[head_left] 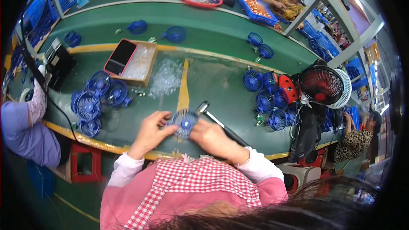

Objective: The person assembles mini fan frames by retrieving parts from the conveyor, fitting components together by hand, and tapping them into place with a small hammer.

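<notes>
Between my hands, at the near edge of the green workbench, is a small round blue fan head [185, 123] with a spoked grille facing up. My left hand [152, 131] pinches its left rim with thumb and fingers. At the opposite rim, my right hand [213, 137] is closed on the fan head, its fingertips partly hidden. Just beyond the right hand lies a hammer [220, 123] with a metal head and dark handle. Small clear plastic pieces [165, 76] are scattered farther back, beside an open cardboard box [147, 66] with a red-cased phone [121, 57] resting on it.
Blue fan heads [89, 105] cluster at left, others [265, 101] at right. Near the right cluster stand a red fan [287, 88] and a black desk fan [320, 85]. More fan heads sit on the green belt [204, 34] behind. A co-worker's sleeve [30, 123] is at left.
</notes>
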{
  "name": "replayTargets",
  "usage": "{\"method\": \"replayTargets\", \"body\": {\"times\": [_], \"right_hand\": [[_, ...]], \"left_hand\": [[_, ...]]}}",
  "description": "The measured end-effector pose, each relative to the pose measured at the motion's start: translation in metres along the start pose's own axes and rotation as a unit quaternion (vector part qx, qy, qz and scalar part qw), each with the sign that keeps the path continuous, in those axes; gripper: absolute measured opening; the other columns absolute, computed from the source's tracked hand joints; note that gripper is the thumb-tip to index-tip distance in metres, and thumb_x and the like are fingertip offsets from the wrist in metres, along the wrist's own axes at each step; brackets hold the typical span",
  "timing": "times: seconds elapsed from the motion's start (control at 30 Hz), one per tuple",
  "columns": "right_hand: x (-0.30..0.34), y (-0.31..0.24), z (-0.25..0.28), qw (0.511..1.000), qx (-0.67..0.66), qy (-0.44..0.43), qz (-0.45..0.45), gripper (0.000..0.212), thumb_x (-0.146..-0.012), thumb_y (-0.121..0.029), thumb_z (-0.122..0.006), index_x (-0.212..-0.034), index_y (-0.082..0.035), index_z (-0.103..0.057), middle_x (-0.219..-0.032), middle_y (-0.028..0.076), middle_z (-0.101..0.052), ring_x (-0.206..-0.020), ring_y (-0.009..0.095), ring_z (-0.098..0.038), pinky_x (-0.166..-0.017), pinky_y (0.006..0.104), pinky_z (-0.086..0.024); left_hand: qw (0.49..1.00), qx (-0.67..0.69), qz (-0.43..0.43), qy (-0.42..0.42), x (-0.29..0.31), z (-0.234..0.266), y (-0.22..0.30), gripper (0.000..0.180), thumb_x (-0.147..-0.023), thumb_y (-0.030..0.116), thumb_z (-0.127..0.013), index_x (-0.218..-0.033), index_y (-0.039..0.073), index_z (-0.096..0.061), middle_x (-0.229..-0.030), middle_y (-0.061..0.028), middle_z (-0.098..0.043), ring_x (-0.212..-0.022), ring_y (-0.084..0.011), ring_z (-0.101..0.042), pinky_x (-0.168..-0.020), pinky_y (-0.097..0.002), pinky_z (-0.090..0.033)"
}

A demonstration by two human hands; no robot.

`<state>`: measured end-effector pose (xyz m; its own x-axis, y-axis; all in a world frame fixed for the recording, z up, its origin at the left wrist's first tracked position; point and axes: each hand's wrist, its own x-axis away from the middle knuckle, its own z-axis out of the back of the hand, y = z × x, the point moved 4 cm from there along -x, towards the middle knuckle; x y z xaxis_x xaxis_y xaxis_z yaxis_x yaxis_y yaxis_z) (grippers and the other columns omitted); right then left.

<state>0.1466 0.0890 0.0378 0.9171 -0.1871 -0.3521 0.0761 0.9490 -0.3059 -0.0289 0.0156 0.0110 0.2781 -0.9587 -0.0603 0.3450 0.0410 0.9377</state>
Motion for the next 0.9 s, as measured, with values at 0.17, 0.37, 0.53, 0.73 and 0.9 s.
{"method": "replayTargets", "body": {"times": [0.17, 0.37, 0.53, 0.73, 0.9], "right_hand": [[0.000, 0.016, 0.014, 0.993, 0.044, 0.023, -0.110, 0.027, -0.072, 0.000, -0.057, -0.099, -0.001, -0.063, -0.100, 0.013, -0.061, -0.094, 0.030, -0.058, -0.080, 0.0360, -0.049], [-0.016, 0.003, -0.009, 0.970, -0.085, 0.032, -0.225, 0.027, -0.081, -0.008, -0.058, -0.107, -0.002, -0.059, -0.090, 0.018, -0.063, -0.086, 0.036, -0.061, -0.073, 0.0436, -0.049], [-0.019, 0.026, -0.010, 0.902, -0.253, 0.086, -0.339, 0.016, -0.086, -0.013, -0.057, -0.091, 0.000, -0.065, -0.066, 0.017, -0.063, -0.053, 0.029, -0.061, -0.050, 0.0382, -0.048], [-0.016, 0.034, -0.015, 0.852, -0.338, 0.044, -0.397, 0.021, -0.091, -0.013, -0.054, -0.101, 0.001, -0.065, -0.070, 0.007, -0.065, -0.046, 0.009, -0.055, -0.035, 0.0246, -0.042], [-0.010, 0.036, -0.023, 0.874, -0.319, 0.104, -0.352, 0.020, -0.091, -0.012, -0.055, -0.102, 0.001, -0.065, -0.069, 0.008, -0.065, -0.048, 0.009, -0.056, -0.037, 0.0242, -0.044]], "left_hand": [[0.984, -0.155, -0.089, 0.021, 0.007, -0.023, 0.004, 0.044, -0.071, 0.008, -0.071, -0.111, -0.002, -0.054, -0.104, -0.0175, -0.056, -0.096, -0.0329, -0.055, -0.084, -0.0375, -0.045], [0.997, -0.067, -0.023, -0.006, -0.001, -0.023, 0.009, 0.035, -0.076, 0.003, -0.066, -0.109, -0.003, -0.055, -0.084, -0.0133, -0.065, -0.068, -0.0205, -0.064, -0.062, -0.0318, -0.050], [0.995, -0.067, 0.045, -0.051, 0.001, -0.021, 0.019, 0.024, -0.079, 0.009, -0.065, -0.099, -0.002, -0.057, -0.068, -0.0119, -0.065, -0.059, -0.0229, -0.064, -0.056, -0.0334, -0.048], [0.937, -0.305, -0.166, 0.047, 0.007, -0.031, 0.031, 0.014, -0.079, 0.013, -0.067, -0.077, 0.002, -0.058, -0.063, -0.0169, -0.060, -0.058, -0.0342, -0.060, -0.052, -0.0403, -0.047], [0.948, -0.284, -0.140, 0.021, 0.010, -0.032, 0.023, 0.012, -0.081, 0.010, -0.063, -0.075, 0.001, -0.057, -0.059, -0.0150, -0.059, -0.053, -0.0322, -0.060, -0.048, -0.0383, -0.046]]}}
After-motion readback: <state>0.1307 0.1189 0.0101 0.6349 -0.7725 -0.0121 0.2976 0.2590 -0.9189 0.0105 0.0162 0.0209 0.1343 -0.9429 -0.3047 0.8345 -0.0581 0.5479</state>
